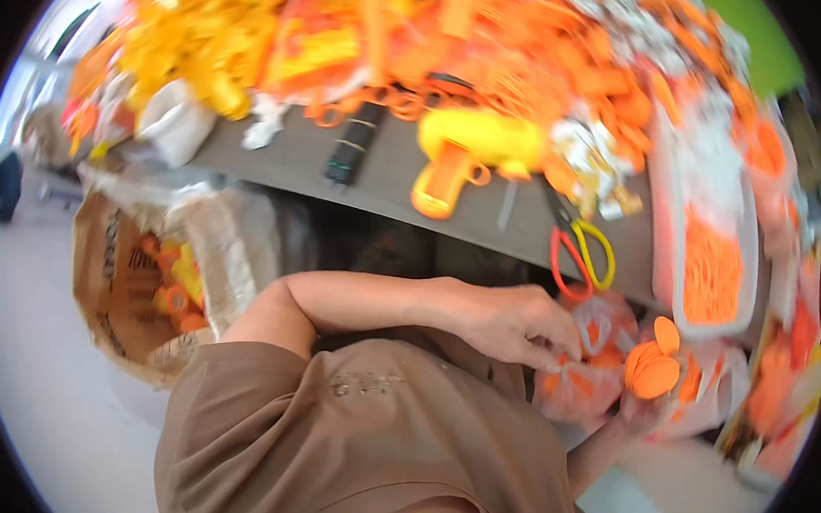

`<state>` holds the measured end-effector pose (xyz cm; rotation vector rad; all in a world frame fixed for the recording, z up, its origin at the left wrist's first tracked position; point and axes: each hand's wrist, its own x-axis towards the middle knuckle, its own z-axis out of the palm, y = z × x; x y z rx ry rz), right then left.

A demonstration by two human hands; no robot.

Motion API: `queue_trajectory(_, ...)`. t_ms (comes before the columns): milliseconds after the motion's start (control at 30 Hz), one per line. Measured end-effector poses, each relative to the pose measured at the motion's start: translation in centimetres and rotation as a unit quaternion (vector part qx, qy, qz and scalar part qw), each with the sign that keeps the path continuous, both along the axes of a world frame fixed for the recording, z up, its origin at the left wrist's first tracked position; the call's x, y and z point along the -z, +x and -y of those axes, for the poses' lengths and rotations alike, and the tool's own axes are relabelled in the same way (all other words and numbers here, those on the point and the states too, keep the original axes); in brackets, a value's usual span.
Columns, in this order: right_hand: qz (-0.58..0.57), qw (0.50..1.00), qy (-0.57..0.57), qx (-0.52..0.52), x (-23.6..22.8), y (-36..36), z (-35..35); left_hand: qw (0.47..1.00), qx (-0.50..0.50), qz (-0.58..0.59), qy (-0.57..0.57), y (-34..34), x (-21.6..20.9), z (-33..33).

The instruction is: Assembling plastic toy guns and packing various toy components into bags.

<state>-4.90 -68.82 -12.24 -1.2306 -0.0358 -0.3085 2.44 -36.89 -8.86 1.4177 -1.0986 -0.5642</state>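
Observation:
My left hand [524, 326] reaches across my body to the right, its fingers curled in a pinch at the edge of a clear plastic bag [575, 391] with orange pieces inside. My right hand [642, 414] is below a stack of flat, round orange plastic discs [651, 373] and grips it from underneath. One disc [666, 335] sticks up above the others. The fingers of the right hand are partly hidden by the discs. Another plastic bag [715, 375] with orange pieces hangs just beyond the right hand.
A yellow-orange toy gun [476, 153], black rods [353, 147] and red-and-yellow-handled scissors [582, 252] lie on the dark table [285, 162]. Heaps of yellow [199, 36] and orange parts [532, 54] cover its back. A white bin [663, 260] stands right; a paper sack [103, 268] stands left.

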Motion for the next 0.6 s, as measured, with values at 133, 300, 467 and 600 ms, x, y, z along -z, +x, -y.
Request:
queue_trajectory(133, -0.061, 0.977, -0.01, -0.202, -5.6, 7.7, -13.4, 0.85, -0.52, 0.049, -0.068, 1.9, -3.9, -11.0)
queue_trajectory(300, -0.057, 0.875, -0.103, -0.469, -8.6, 15.1, -29.8, 0.456, -0.884, 0.095, 0.033, 2.7, 0.2, -29.6)
queue_trajectory(467, -0.012, 0.823, -0.08, -0.562, -7.5, 19.5, -43.1, 0.359, -0.888, 0.135, 0.253, 3.5, 5.8, -37.9)
queue_trajectory(600, -0.039, 0.83, -0.066, -0.552, -5.5, 20.2, -49.3, 0.37, -0.864, 0.177, 0.291, 5.1, 4.6, -35.6)
